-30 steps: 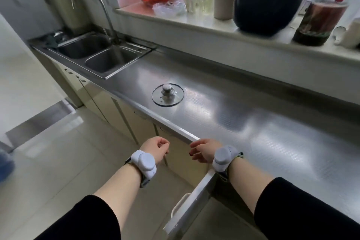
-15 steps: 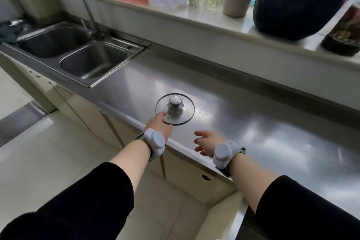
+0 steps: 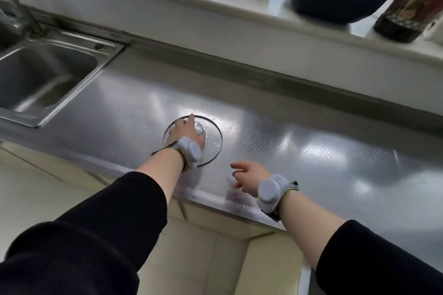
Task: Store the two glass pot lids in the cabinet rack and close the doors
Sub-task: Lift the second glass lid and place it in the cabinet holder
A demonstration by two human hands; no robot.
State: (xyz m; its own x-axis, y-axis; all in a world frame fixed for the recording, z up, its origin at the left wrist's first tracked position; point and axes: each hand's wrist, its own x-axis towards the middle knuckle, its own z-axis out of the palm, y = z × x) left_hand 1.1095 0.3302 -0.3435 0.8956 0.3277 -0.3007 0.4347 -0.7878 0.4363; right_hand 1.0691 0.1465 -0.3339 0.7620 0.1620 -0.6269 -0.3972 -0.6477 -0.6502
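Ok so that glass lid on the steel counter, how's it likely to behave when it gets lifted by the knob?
The glass lid looks rigid, so it should lift as one flat piece. Being glass, it is probably fragile and heavy for its size. The left hand is over its centre knob, likely a balanced hold. The counter looks smooth, so a nudge may slide it.

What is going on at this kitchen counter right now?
A person is reaching for a glass pot lid that lies flat on the steel counter. The left hand is over the lid's knob, seemingly gripping it. The right hand hovers open and empty near the counter's front edge. A sink sits to the left.
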